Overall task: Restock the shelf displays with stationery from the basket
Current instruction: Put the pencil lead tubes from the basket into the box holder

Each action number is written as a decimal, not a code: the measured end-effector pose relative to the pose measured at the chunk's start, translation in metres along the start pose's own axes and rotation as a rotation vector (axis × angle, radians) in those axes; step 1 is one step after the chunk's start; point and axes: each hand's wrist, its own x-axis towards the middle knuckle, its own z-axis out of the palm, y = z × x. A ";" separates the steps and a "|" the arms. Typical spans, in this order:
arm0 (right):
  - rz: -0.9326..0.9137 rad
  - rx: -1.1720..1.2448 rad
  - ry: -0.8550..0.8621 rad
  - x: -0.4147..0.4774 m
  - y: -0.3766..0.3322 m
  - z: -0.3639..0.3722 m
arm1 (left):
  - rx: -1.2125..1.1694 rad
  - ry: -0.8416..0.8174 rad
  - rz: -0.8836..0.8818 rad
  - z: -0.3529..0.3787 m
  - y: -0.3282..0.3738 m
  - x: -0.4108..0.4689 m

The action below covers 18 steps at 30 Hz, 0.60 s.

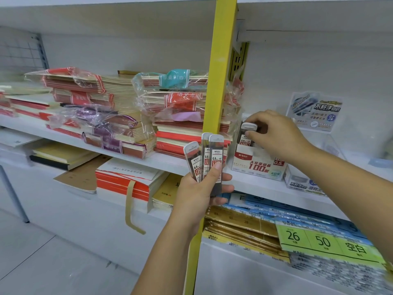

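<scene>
My left hand (200, 190) grips a fan of three pencil-lead cases (209, 158), dark with white caps, held upright in front of the yellow shelf post. My right hand (276, 135) pinches the white cap of another lead case (246, 135), which stands upright in the white and red display box (257, 165) on the middle shelf. The case's lower part sits inside the box. The basket is out of view.
The yellow upright post (221, 81) splits the shelving. Left of it lie wrapped stacks of exercise books (127, 116). A clear sign stand (314, 111) and a small white box (302, 184) sit right of the display box. Blue and gold paper packs (255, 220) fill the lower shelf.
</scene>
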 end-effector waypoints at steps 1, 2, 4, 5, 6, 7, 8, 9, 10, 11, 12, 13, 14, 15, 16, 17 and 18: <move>0.019 0.063 0.006 -0.001 0.001 0.000 | 0.005 -0.008 0.001 0.000 0.000 -0.001; 0.061 0.128 0.015 -0.001 0.002 0.000 | 0.010 -0.016 0.003 0.000 0.000 -0.001; 0.165 0.225 0.027 0.005 0.003 -0.005 | 0.025 -0.031 0.003 0.000 0.000 -0.002; 0.198 0.245 0.020 0.009 0.004 -0.008 | 0.033 -0.036 0.000 0.000 0.000 -0.002; 0.205 0.237 0.006 0.013 0.005 -0.010 | 0.038 -0.039 -0.003 0.000 0.000 -0.002; 0.190 0.207 -0.004 0.015 0.005 -0.010 | 0.043 -0.041 -0.006 0.000 -0.001 -0.002; 0.159 0.157 -0.008 0.016 0.004 -0.009 | 0.048 -0.043 -0.007 0.000 -0.001 -0.001; 0.115 0.085 -0.005 0.016 0.003 -0.006 | 0.052 -0.043 -0.007 0.001 -0.001 -0.001; 0.064 -0.019 0.012 0.015 0.003 -0.003 | 0.054 -0.044 -0.006 0.001 -0.002 -0.001; 0.014 -0.143 0.035 0.013 0.004 0.000 | 0.055 -0.046 -0.004 0.001 -0.002 -0.001; -0.030 -0.263 0.062 0.010 0.005 0.002 | 0.058 -0.048 -0.001 0.002 -0.002 -0.001; -0.059 -0.358 0.083 0.008 0.006 0.003 | 0.058 -0.050 0.000 0.002 -0.002 -0.001; -0.070 -0.418 0.091 0.006 0.005 0.002 | 0.058 -0.050 -0.001 0.003 -0.003 -0.002; -0.065 -0.438 0.090 0.005 0.004 0.001 | 0.056 -0.050 -0.004 0.003 -0.003 -0.002; -0.049 -0.420 0.087 0.003 0.001 -0.001 | 0.055 -0.050 -0.008 0.004 -0.003 -0.002; -0.036 -0.361 0.089 0.000 -0.003 -0.004 | 0.052 -0.052 -0.013 0.004 -0.003 -0.002; -0.039 -0.266 0.098 -0.004 -0.008 -0.007 | 0.047 -0.054 -0.016 0.004 -0.003 -0.002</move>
